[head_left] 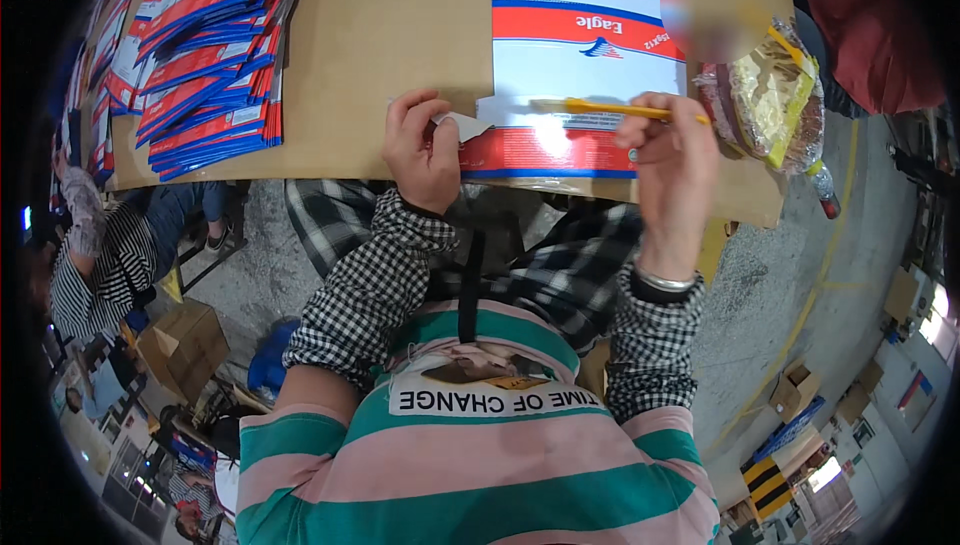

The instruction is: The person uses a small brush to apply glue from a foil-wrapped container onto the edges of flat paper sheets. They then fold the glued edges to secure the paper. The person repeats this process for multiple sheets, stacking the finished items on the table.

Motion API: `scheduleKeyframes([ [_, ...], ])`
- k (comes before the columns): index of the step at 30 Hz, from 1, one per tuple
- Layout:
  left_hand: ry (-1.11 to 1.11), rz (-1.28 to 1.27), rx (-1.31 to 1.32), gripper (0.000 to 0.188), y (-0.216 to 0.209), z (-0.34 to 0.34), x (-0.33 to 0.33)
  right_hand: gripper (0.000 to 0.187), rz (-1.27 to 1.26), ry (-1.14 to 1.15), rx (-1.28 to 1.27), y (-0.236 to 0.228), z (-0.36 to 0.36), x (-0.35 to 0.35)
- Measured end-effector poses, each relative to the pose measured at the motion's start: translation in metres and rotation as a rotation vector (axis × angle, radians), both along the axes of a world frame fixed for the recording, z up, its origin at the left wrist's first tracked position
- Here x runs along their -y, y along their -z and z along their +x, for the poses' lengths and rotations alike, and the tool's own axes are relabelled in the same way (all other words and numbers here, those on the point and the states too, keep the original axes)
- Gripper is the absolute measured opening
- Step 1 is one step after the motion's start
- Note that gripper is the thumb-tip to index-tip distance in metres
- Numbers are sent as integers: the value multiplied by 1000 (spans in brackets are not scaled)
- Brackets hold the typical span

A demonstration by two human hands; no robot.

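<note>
A flat printed carton sheet (590,65), red, white and blue, lies on the brown board in front of me. My left hand (425,155) is at its near left corner, thumb and fingers closed on a small white cardboard flap (465,126). Over the near right part of the sheet, my right hand (675,160) grips a thin yellow-handled tool (620,109). The tool points left, roughly level across the sheet. Its pale tip blends into the white print, so its exact kind is unclear.
Fanned stacks of similar flat cartons (215,65) lie on the left of the cardboard-covered table (365,65). A plastic-wrapped bundle (770,95) with yellow tape sits at the right edge. A person in a striped top (105,265) sits at far left, near a cardboard box (183,350).
</note>
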State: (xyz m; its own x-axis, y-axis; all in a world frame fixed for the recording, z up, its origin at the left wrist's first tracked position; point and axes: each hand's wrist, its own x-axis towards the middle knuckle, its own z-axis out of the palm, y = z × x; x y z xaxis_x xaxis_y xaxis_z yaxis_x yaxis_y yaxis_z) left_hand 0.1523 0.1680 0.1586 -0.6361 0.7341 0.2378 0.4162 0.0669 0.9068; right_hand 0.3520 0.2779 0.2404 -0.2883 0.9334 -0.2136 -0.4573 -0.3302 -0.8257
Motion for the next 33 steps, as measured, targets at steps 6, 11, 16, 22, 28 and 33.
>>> scheduleKeyframes([
  [6, 9, 19, -61, 14, 0, 2, -2, 15, -51, -10, 59, 26, -28, 11],
  [11, 4, -4, -24, 15, -3, 5, -4, 15, -43, -27, 96, 36, -35, 9],
  [16, -7, -20, 49, 15, 1, 3, 1, 16, -32, -70, 126, 40, -38, 9],
  [22, -16, -19, 56, 15, 2, 3, 2, 17, -1, -112, 155, 40, -35, 5],
  [28, -10, -12, 32, 15, 0, 0, 3, 17, 2, -149, 159, 39, -37, 6],
  [33, -12, -2, 46, 15, 1, 0, 3, 18, -5, -120, 149, 38, -42, 4],
])
